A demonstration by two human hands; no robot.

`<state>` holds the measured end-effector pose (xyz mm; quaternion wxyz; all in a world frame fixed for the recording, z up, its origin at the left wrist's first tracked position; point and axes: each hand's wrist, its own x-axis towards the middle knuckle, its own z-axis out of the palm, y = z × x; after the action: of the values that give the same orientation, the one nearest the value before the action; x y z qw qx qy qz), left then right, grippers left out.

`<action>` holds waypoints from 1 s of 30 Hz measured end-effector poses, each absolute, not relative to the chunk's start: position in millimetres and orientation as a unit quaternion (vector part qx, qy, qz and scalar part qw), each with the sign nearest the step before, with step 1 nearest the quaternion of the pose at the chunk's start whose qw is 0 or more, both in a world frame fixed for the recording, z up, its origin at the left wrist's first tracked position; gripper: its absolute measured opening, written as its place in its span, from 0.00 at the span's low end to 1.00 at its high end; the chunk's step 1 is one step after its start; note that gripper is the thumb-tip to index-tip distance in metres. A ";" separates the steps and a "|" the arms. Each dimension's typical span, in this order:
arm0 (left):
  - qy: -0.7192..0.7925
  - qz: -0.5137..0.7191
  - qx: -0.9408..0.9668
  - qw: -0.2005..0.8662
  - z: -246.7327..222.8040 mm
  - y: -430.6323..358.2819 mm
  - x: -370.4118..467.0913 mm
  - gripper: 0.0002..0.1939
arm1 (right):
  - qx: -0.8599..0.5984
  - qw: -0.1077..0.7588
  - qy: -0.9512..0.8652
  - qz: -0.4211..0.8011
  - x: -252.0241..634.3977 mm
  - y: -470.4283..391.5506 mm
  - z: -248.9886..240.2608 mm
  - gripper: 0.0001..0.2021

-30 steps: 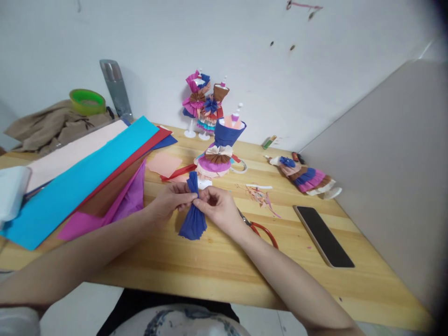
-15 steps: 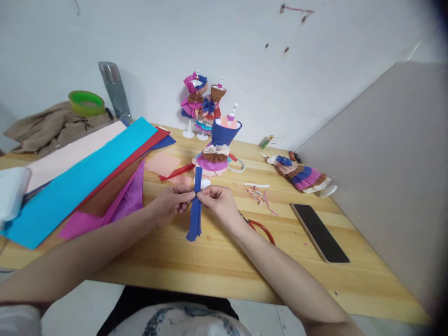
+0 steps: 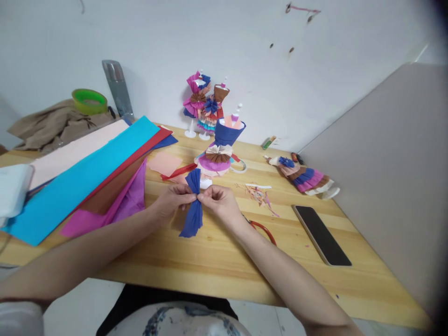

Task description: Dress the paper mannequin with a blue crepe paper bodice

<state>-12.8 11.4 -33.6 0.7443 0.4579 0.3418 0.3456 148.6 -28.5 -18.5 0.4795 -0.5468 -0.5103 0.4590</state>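
Note:
A strip of blue crepe paper [image 3: 192,219] is pinched at its middle, its two ends fanned out like a bow. My left hand [image 3: 175,199] grips the pinched part from the left, thumb and fingers closed. From the right, my right hand [image 3: 216,200] pinches the same spot between thumb and fingers. Just behind the hands stands a small dress form [image 3: 227,133] in a blue paper bodice, a pleated brown and cream fan at the waist and a magenta skirt. Orange-handled scissors [image 3: 264,231] lie partly hidden behind my right wrist.
Coloured crepe sheets [image 3: 101,163] cover the left of the table, near a green tape roll [image 3: 89,101] and a bottle [image 3: 119,88]. Two dressed forms [image 3: 198,100] stand at the back; another [image 3: 304,177] lies on its side. A phone [image 3: 322,235] and paper scraps [image 3: 259,196] lie right.
The blue crepe paper, earlier a narrow folded strip, has spread at both ends into a bow shape. Both hands still pinch its middle. The whole view has shifted slightly.

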 end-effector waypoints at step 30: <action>0.350 0.249 0.440 0.789 -22.1 3.4 -8.6 0.14 | -0.481 0.534 -0.399 0.569 143.4 -30.2 -14.6 0.17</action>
<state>-8.6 3.4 -22.1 0.7888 0.4397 0.3497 0.2492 143.4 -30.2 -14.6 0.5345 -0.4811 -0.3987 0.5692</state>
